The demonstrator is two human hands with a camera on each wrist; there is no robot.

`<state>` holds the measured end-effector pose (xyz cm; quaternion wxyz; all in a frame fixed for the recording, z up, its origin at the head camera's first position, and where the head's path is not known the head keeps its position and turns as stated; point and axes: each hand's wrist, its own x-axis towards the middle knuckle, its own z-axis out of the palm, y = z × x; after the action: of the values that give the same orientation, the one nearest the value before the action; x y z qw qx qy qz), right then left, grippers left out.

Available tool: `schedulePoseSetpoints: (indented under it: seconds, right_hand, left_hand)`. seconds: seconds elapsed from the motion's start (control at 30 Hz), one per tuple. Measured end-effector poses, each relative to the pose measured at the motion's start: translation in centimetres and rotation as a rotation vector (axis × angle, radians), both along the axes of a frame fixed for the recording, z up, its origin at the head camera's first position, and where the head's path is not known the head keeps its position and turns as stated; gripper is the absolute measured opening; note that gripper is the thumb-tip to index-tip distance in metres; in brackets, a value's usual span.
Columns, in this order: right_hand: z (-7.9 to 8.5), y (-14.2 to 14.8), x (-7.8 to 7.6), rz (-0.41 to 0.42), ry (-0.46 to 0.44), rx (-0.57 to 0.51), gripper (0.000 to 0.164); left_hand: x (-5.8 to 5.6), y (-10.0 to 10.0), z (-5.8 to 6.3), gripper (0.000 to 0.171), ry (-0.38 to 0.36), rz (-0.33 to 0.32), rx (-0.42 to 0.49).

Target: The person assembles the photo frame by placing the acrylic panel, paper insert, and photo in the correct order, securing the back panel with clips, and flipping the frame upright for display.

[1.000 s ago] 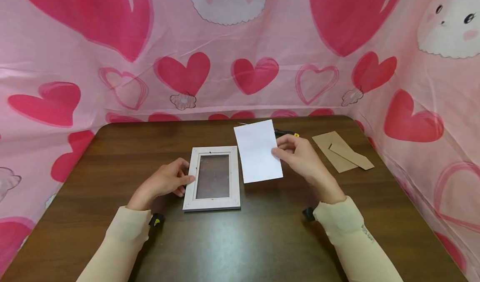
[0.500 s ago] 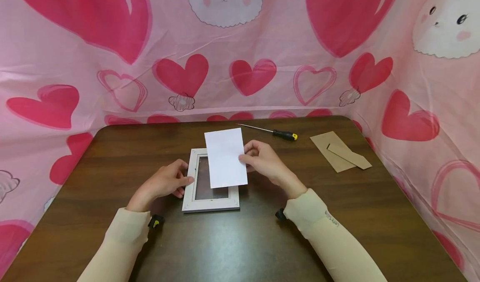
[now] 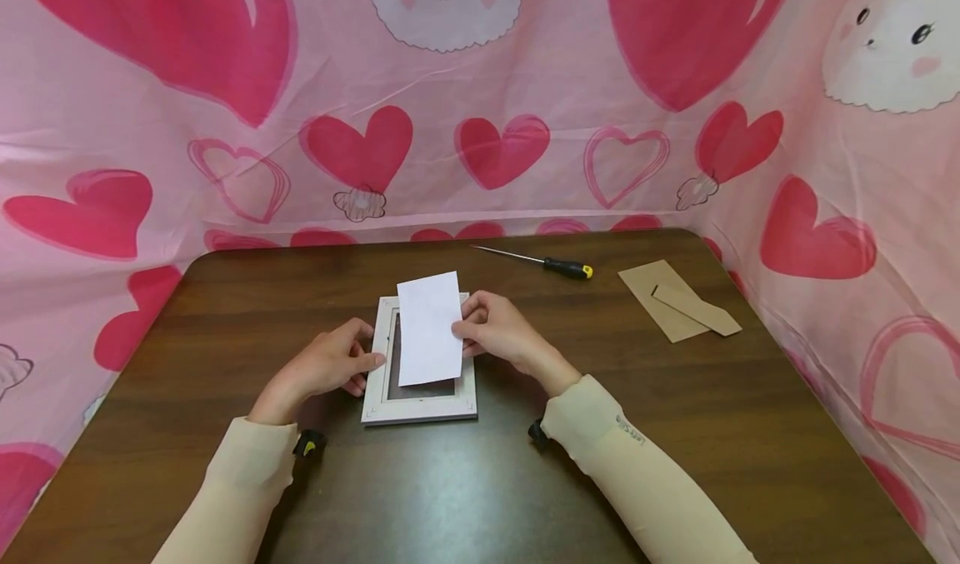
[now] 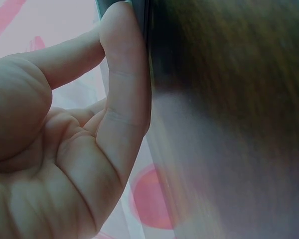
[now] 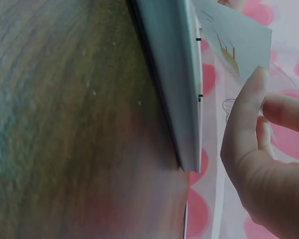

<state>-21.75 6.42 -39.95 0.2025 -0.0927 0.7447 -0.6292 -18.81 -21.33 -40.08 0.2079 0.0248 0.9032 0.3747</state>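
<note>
A white picture frame (image 3: 420, 409) lies on the table with its back side up, its opening showing a dark pane. My left hand (image 3: 330, 364) holds its left edge, thumb on top and fingers at the side. Between thumb and fingers, my right hand (image 3: 501, 329) pinches the right edge of a white photo sheet (image 3: 430, 331). The sheet is tilted over the frame and covers much of the opening. From the right wrist view, the underside of the photo sheet (image 5: 239, 42) carries a small yellowish print and stands above the frame's side (image 5: 175, 84).
Behind the frame, a screwdriver (image 3: 566, 268) with a black and yellow handle lies near the table's far edge. To the right is a brown backing board (image 3: 656, 293) with a stand leg (image 3: 697, 310) across it. A pink heart-patterned cloth (image 3: 502, 72) surrounds the table (image 3: 225, 314).
My right hand has carried the photo sheet leftward from beside the frame to over its opening, and lowered it slightly. The screwdriver has come into full view. My left hand stays on the frame.
</note>
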Motion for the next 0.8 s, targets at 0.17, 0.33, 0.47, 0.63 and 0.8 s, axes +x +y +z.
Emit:
schedulePoseSetpoints:
  seconds: [0.17,0.33,0.47,0.63,0.8]
  right_hand:
    - [-0.4,-0.5,0.0,0.003,0.001,-0.002,0.03]
    - [-0.7,-0.9,0.0,0.017,0.051,0.049,0.031]
    - [-0.9,-1.2,0.2,0.029,0.115,0.127,0.034]
    - [-0.9,-1.7,0.5,0.036,0.173,0.236,0.036]
    - [-0.7,-2.2,0.9,0.039,0.219,0.325,0.038]
  left_hand:
    - [0.1,-0.1,0.1,0.054,0.006,0.003,0.004]
    - [0.1,-0.1,0.1,0.055,0.006,-0.006,0.013]
    - [0.1,-0.1,0.1,0.055,0.009,-0.012,0.011]
    - [0.1,-0.2,0.0,0.055,0.009,-0.023,0.017]
    - [0.2,-0.2,0.0,0.055,0.002,-0.017,0.015]
